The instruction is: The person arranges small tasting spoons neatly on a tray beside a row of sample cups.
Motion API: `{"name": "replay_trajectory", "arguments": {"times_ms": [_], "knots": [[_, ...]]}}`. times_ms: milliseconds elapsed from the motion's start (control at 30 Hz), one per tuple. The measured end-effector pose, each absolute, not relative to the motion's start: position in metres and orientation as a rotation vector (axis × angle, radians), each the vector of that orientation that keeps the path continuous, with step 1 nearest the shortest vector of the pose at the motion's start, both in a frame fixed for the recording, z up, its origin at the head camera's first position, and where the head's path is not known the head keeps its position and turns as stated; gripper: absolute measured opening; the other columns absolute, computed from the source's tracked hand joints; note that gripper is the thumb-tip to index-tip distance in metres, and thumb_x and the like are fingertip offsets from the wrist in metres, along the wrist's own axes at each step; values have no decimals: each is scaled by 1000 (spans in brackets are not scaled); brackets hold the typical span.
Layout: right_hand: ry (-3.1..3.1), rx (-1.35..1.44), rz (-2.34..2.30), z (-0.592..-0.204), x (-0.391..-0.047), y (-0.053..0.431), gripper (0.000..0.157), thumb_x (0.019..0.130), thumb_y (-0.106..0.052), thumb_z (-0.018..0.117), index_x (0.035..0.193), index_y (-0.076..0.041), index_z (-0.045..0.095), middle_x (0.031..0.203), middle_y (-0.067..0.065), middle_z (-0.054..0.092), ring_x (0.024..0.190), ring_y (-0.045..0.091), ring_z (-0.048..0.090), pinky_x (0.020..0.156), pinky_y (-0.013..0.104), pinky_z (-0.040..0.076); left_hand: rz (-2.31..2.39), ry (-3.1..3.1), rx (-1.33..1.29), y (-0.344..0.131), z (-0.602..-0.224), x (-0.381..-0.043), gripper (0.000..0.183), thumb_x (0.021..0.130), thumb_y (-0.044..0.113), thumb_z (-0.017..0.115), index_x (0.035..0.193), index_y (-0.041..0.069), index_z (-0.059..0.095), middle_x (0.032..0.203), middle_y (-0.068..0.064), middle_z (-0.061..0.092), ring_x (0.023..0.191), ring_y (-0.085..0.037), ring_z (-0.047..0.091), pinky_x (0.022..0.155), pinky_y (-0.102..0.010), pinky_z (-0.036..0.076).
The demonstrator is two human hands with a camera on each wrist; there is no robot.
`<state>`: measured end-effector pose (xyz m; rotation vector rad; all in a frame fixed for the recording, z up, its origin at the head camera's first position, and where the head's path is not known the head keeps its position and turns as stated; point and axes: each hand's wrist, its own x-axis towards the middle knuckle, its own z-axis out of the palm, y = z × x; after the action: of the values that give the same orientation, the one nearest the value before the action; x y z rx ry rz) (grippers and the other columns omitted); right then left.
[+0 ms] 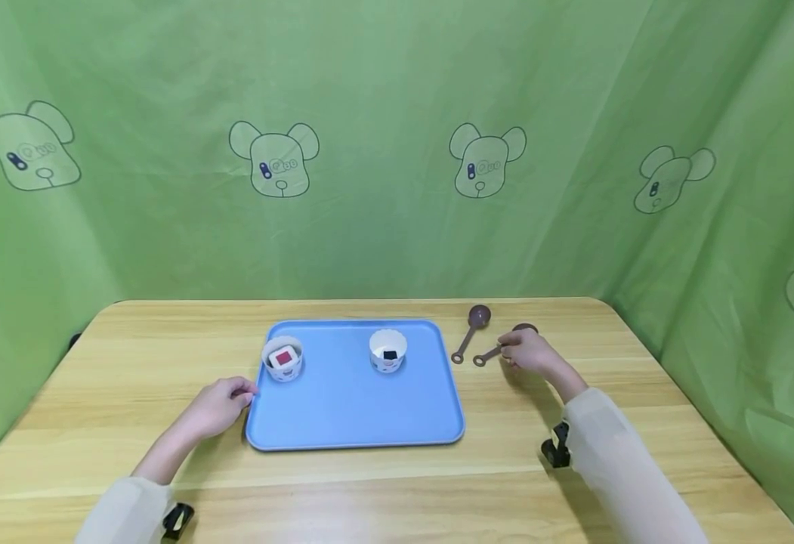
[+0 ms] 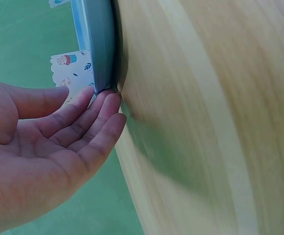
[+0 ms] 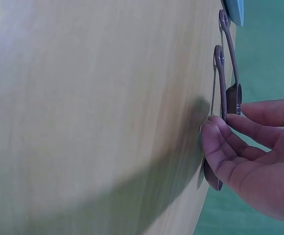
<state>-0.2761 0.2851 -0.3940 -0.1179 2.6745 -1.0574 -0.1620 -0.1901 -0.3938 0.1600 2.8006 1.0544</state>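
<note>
In the head view, my left hand (image 1: 216, 406) touches the left edge of a blue tray (image 1: 349, 423). Its fingertips lie at the rim, and the thumb stands apart in the left wrist view. Over a brown round-bowled spoon (image 1: 488, 355) with a ring at its handle end, my right hand (image 1: 529, 351) rests its fingers at the handle. The right wrist view shows that thumb apart from the handle and the spoon lying on the table. A second brown spoon (image 1: 467, 341) lies just left of it, bowl away from me.
On the tray stand two white printed paper cups. The left cup (image 1: 288, 372) holds a white block with a red face (image 1: 283, 357); the right cup (image 1: 378, 351) has a small black-topped piece (image 1: 390, 355). A green curtain (image 1: 383, 249) hangs behind the wooden table (image 1: 342, 491).
</note>
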Motion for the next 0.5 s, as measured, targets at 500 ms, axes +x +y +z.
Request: {"name": "replay_trajectory", "arguments": {"times_ms": [500], "knots": [[2665,-67,-1140,-398,-277,288,34,87,6,42,118,20,46,87,22,55,65,19,51,56,29,47,1054,2804,159,-191,-395,-163,19,89,1,47,100,-8,60,99,-20,61,92,-32,56,79,-46,45]]}}
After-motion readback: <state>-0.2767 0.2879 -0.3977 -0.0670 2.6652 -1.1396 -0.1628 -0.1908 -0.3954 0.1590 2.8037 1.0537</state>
